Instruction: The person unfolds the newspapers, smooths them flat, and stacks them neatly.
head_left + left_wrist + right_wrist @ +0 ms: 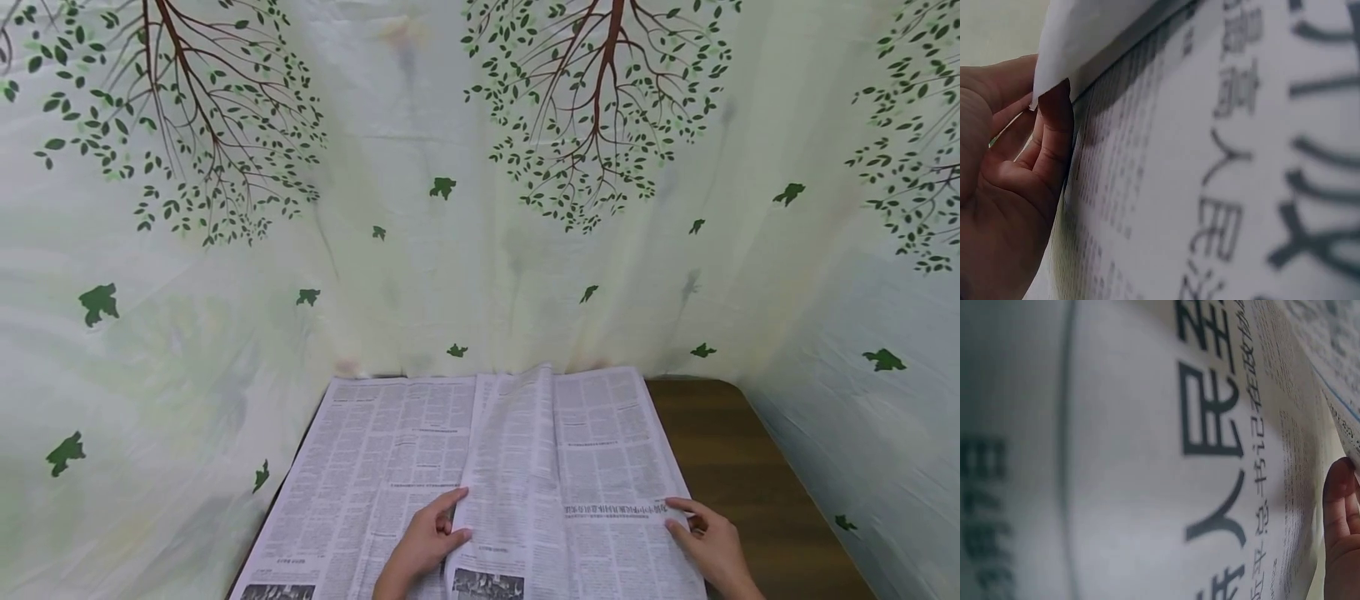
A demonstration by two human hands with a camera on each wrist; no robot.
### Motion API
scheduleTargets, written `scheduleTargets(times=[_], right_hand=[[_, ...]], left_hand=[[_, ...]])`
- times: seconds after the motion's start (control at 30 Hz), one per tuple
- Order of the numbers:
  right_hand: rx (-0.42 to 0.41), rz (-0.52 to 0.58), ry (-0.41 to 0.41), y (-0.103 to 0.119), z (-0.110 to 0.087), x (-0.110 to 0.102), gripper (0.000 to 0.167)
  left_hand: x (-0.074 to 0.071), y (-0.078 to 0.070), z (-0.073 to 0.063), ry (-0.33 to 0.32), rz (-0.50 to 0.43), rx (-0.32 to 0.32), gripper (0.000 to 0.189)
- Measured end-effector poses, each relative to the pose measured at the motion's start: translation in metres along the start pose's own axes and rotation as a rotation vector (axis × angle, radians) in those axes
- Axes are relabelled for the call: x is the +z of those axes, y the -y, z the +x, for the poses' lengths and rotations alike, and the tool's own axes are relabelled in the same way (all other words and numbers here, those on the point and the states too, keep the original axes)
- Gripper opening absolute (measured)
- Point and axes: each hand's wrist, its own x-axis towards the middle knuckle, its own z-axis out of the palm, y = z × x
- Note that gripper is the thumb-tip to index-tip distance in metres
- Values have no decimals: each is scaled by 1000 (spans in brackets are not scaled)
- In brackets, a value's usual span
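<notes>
A printed newspaper (517, 467) is spread on the table, its middle raised in a fold that reaches toward the back. My left hand (423, 537) pinches the left edge of the raised sheet between thumb and fingers. In the left wrist view, a paper corner passes between the fingers of that hand (1016, 175). At the right edge, my right hand (712, 546) grips the paper, thumb on top. The right wrist view shows only some fingers (1342, 531) against the sheet's edge, with large print filling most of the picture. Another newspaper page (375, 458) lies flat to the left.
Dark wood tabletop (720, 442) shows along the right side. Behind and on both sides hangs a pale cloth (390, 275) printed with trees and green leaves, close to the table's back edge.
</notes>
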Motion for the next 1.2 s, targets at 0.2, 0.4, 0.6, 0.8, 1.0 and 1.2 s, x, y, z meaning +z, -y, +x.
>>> scheduleTargets(times=[0.2,0.4,0.6,0.8,1.0,1.2], right_hand=[[26,30,36,0,2,-2,43],[25,26,24,1,2,-4,40],[-2,4,10,-2,3,-9,37],[5,-21,17,-7,5,-13,36],[16,-19,0,-11,6,-14,40],[19,-18,0,-15,7,-17,37]], left_hand=[[-10,3,-4,-48,16,-31,69],[-18,8,-9,-110,17,-51,64],[-25,11,-13,-162,36,-83,54],[-31,13,-15,-197,61,-130,51],[-39,19,-20,-229,71,-171,52],[-47,25,-26,-248,88,-209,51]])
